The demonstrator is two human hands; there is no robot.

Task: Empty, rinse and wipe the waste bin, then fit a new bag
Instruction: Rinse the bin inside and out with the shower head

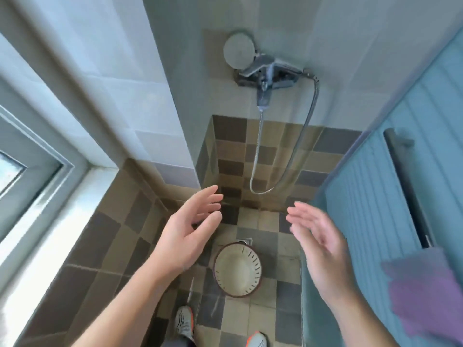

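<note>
Waste bin (238,269) upright on shower floor (280,291), below tap (265,76), no rubbish inside. Left hand (186,231) and right hand (318,236) spread wide, holding nothing. Rinse step, likely. Next: reach for shower head (236,50), turn water on.

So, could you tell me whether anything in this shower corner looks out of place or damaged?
Nothing stands out. The waste bin stands upright and empty on the tiled floor, beside the drain. The shower hose hangs in a normal loop, and both hands hover open above the bin.
</note>
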